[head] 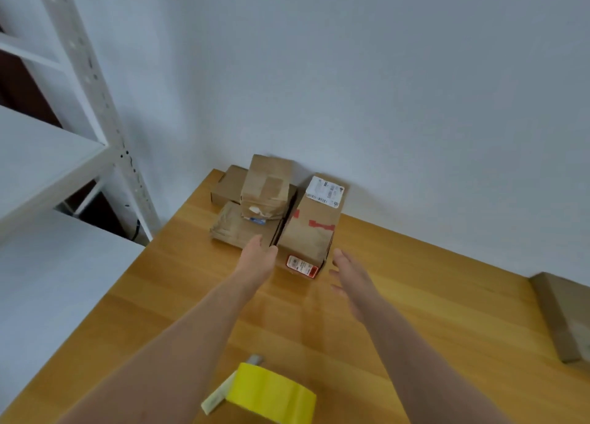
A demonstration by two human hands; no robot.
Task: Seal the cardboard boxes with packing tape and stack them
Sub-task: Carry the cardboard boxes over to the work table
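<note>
Several cardboard boxes stand at the table's far end by the wall. A tall box point(311, 229) carries a white label and red tape marks. To its left a small taped box point(266, 189) sits on a flat box point(238, 227), with another box point(228, 184) behind. My left hand point(258, 257) reaches to the near-left corner of the tall box, fingers apart. My right hand point(352, 280) hovers just right of that box, open and not touching it. A yellow roll of packing tape point(271, 391) lies on the table near me.
The wooden table point(431, 296) runs up to a white wall. White metal shelving point(64, 155) stands at the left. Another cardboard box point(562, 315) lies at the right edge. A small grey object point(255, 359) lies behind the tape roll.
</note>
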